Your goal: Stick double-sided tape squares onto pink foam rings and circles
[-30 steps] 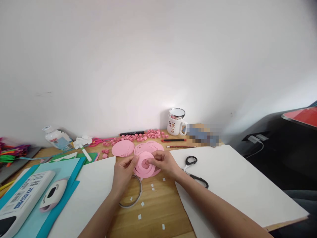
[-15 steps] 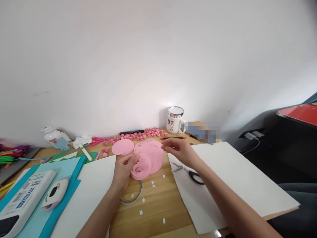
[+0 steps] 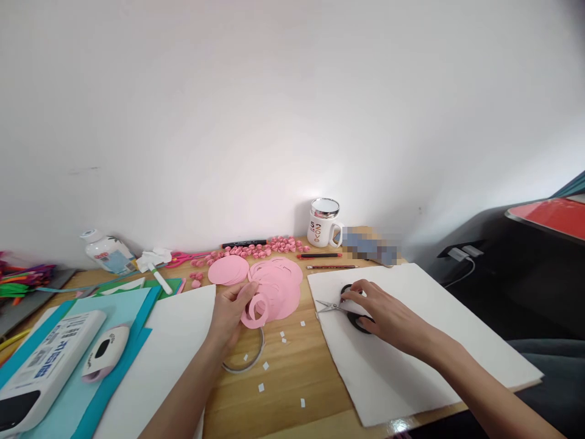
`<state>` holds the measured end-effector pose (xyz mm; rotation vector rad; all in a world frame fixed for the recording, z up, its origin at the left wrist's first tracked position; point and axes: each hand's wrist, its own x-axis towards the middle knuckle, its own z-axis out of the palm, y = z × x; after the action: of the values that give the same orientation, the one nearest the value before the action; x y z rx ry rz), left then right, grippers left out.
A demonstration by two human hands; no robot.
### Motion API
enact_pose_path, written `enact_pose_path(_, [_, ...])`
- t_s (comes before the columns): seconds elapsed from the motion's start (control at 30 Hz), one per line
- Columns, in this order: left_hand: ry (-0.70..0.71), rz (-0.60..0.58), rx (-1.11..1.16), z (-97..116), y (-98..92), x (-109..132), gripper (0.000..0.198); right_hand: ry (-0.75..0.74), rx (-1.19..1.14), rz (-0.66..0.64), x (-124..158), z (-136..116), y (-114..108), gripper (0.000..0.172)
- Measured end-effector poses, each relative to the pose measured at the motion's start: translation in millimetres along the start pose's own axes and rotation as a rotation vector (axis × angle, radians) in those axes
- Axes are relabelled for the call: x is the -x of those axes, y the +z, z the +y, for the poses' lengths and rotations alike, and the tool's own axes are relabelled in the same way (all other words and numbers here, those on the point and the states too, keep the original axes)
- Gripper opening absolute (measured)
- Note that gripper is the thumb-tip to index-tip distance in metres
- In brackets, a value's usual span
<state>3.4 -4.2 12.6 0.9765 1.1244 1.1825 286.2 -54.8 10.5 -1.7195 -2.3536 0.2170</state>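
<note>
Pink paper spiral (image 3: 249, 321), a thin strip curling in rings, held just above the near edge of a loose, overlapping pile of round pink paper cuttings (image 3: 287, 296); whether it touches the pile cannot be told. The left hand (image 3: 228, 312) grips the spiral, thumb and forefinger closed on its upper left part. The right hand (image 3: 381, 306) is arched over the black-handled metal scissors (image 3: 337, 306), thumb at the lower loop and fingers at the upper one, well parted from each other; whether they press on the handles cannot be told. The scissors lie on a large white rectangular sheet (image 3: 411, 366), their blades slightly parted and directed left. Below the left hand, a narrow grey ring (image 3: 259, 356) lies on the light brown wooden tabletop (image 3: 283, 421), with small white paper squares (image 3: 302, 403) scattered inside and beside it. Behind the spiral, to the left of the pile, is a flat stack of pink paper discs (image 3: 227, 270). Farther back, small rolled pink paper buds (image 3: 283, 244) form a row along the wall, ending near a white handled mug with a silver rim (image 3: 323, 229).
</note>
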Motion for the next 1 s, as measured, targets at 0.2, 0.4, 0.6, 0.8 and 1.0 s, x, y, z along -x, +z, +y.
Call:
enact_pose_path(0.2, [-0.013, -0.013, 0.045, 1, -0.8, -1, 0.022, 0.003, -0.069, -0.079, 0, 5, 1, 0.038])
enact_pose_path(0.4, [-0.010, 0.001, 0.059, 2, 0.1, 1, 0.024, 0.102, -0.585, -0.024, -6, -11, -3, 0.040])
enact_pose_path(0.6, [-0.038, 0.042, 0.088, 4, 0.4, 1, 0.023, 0.059, -1.102, -0.135, -24, -52, 4, 0.047])
enact_pose_path(0.8, [-0.040, 0.043, 0.124, 6, 0.8, 3, 0.022, -0.040, -0.819, -0.067, -37, -81, 4, 0.046])
enact_pose_path(1.0, [-0.027, 0.020, 0.126, 6, 0.7, 3, 0.024, -0.002, -0.667, -0.055, -43, -92, 2, 0.030])
